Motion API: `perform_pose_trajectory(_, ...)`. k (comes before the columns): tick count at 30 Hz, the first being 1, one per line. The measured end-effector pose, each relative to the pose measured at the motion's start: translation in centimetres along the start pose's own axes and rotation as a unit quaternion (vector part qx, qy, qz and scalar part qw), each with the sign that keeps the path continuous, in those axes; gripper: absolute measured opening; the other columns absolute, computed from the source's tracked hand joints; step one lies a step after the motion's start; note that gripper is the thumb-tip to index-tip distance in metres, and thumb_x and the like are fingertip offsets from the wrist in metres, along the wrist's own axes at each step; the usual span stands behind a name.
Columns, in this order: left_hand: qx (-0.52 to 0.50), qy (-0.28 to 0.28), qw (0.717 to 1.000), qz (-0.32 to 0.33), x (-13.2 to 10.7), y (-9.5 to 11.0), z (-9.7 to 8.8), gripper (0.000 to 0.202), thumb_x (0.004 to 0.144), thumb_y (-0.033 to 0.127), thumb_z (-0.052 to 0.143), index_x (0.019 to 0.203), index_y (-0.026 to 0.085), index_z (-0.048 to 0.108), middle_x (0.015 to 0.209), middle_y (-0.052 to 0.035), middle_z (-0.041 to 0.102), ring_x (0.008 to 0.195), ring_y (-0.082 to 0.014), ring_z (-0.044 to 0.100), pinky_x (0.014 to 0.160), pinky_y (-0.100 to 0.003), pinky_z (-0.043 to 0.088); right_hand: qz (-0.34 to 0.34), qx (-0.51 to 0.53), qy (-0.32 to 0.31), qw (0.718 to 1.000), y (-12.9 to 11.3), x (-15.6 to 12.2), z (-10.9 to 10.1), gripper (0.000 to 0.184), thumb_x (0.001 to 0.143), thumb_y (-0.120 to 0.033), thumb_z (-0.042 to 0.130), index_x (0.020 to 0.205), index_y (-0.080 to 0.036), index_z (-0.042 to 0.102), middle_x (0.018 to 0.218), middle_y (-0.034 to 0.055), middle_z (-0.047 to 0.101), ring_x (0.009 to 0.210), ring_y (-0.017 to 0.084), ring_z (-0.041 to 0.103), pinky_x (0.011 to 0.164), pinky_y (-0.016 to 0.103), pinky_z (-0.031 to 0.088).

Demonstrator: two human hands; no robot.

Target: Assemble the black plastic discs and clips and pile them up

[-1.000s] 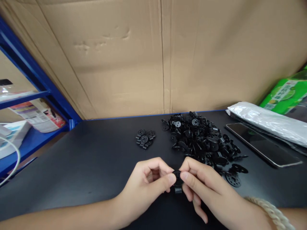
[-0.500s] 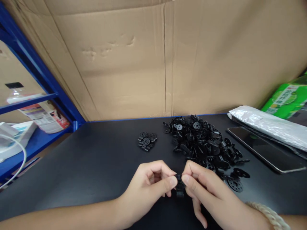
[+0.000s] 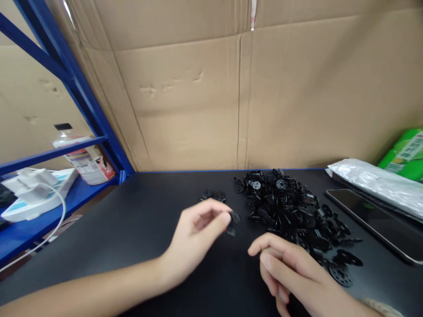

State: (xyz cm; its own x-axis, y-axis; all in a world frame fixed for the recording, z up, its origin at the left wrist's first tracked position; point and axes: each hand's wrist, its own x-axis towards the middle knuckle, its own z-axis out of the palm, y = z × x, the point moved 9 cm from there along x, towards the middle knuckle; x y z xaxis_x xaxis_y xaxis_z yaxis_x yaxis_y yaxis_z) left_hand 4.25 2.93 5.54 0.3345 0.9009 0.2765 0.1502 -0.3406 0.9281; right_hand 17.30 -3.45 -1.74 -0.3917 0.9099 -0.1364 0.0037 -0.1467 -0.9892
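My left hand [image 3: 196, 240] pinches a small black plastic clip [image 3: 233, 223] between thumb and forefinger, above the table. The clip is blurred and appears tilted. Just beyond the fingers lies a small group of black clips [image 3: 216, 195] with round, perforated faces, partly hidden by my left hand. My right hand [image 3: 291, 268] is loosely curled with its forefinger apart from the thumb, and nothing shows in it. It hovers at the near side of a large heap of similar black clips [image 3: 280, 207]. One disc-shaped piece [image 3: 340, 274] with holes lies beside my right hand.
The black table [image 3: 132, 229] meets a cardboard wall [image 3: 185, 110] at the back. On the right lie a dark phone [image 3: 373, 224], a silvery plastic packet [image 3: 380, 180] and a green pack [image 3: 405, 154]. A blue rack [image 3: 89, 105] at left holds a bottle [image 3: 87, 160] and a white power strip [image 3: 36, 198].
Both hands held the clip together before. The right hand has let go and moved apart; the left has carried the clip up and away toward the small group. The view has shifted slightly.
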Motion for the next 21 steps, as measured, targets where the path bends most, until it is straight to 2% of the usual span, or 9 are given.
perform_pose_trajectory(2, 0.127, 0.057, 0.989, 0.054, 1.7, 0.5, -2.4, 0.019, 0.086, 0.031, 0.058, 0.084, 0.015, 0.067, 0.08, -0.0041, 0.069, 0.073, -0.0171, 0.062, 0.068, -0.026, 0.049, 0.012, -0.01, 0.006, 1.0, -0.1, -0.1, 0.0, 0.039, 0.09, -0.056, 0.049, 0.1, -0.019, 0.053, 0.063, -0.0068, 0.045, 0.044, 0.005, 0.041, 0.041, 0.015, 0.042)
perform_pose_trajectory(4, 0.184, 0.086, 0.977, 0.069, 3.3, -0.2, -4.1, 0.018, 0.083, 0.031, 0.06, 0.082, 0.016, 0.069, 0.079, -0.0044, 0.069, 0.074, -0.0186, 0.06, 0.07, -0.029, 0.047, 0.02, -0.024, 0.007, 0.999, -0.3, -0.3, 0.0, 0.037, 0.09, -0.055, 0.049, 0.097, -0.019, 0.054, 0.063, -0.0064, 0.045, 0.045, 0.006, 0.041, 0.042, 0.017, 0.043)
perform_pose_trajectory(8, 0.265, 0.084, 0.956, 0.088, 5.1, -1.9, -5.1, 0.011, 0.079, 0.027, 0.063, 0.077, 0.02, 0.072, 0.074, -0.003, 0.069, 0.075, -0.0209, 0.057, 0.07, -0.031, 0.044, 0.032, -0.044, 0.013, 0.998, -0.4, -0.5, 0.0, 0.034, 0.088, -0.052, 0.052, 0.093, -0.019, 0.055, 0.065, -0.0048, 0.046, 0.052, 0.009, 0.044, 0.048, 0.02, 0.045)
perform_pose_trajectory(12, 0.314, 0.072, 0.939, 0.122, 5.4, -2.4, -4.8, 0.013, 0.082, 0.023, 0.059, 0.087, 0.019, 0.07, 0.078, -0.0038, 0.067, 0.078, -0.0208, 0.057, 0.074, -0.032, 0.045, 0.028, -0.05, -0.009, 0.998, -0.3, -0.7, 0.5, 0.034, 0.087, -0.052, 0.051, 0.091, -0.019, 0.055, 0.065, -0.0043, 0.047, 0.051, 0.009, 0.044, 0.046, 0.02, 0.043)
perform_pose_trajectory(15, 0.341, 0.063, 0.927, 0.146, 5.0, -2.0, -4.3, 0.018, 0.087, 0.022, 0.052, 0.096, 0.017, 0.067, 0.09, -0.0076, 0.066, 0.087, -0.0222, 0.057, 0.084, -0.037, 0.046, 0.034, -0.064, -0.001, 0.997, -0.3, -0.9, 0.5, 0.034, 0.087, -0.052, 0.05, 0.091, -0.019, 0.055, 0.065, -0.004, 0.047, 0.052, 0.01, 0.045, 0.049, 0.022, 0.043)
perform_pose_trajectory(18, 0.362, 0.002, 0.915, 0.178, 4.0, -1.4, -2.5, 0.025, 0.087, 0.025, 0.057, 0.11, 0.021, 0.066, 0.115, -0.0092, 0.063, 0.112, -0.026, 0.053, 0.101, -0.044, 0.039, 0.03, -0.068, 0.01, 0.997, -0.5, -1.0, 0.4, 0.033, 0.088, -0.051, 0.049, 0.09, -0.019, 0.055, 0.065, -0.0034, 0.048, 0.054, 0.01, 0.045, 0.051, 0.022, 0.043)
perform_pose_trajectory(21, 0.42, -0.089, 0.885, 0.18, 2.9, -1.9, -0.2, 0.04, 0.087, 0.033, 0.059, 0.127, 0.029, 0.058, 0.144, -0.0086, 0.046, 0.135, -0.0357, 0.033, 0.111, -0.061, 0.021, 0.026, -0.058, 0.002, 0.998, -0.5, -1.0, 0.6, 0.032, 0.088, -0.05, 0.048, 0.089, -0.019, 0.055, 0.063, -0.0037, 0.047, 0.053, 0.01, 0.043, 0.05, 0.021, 0.041)
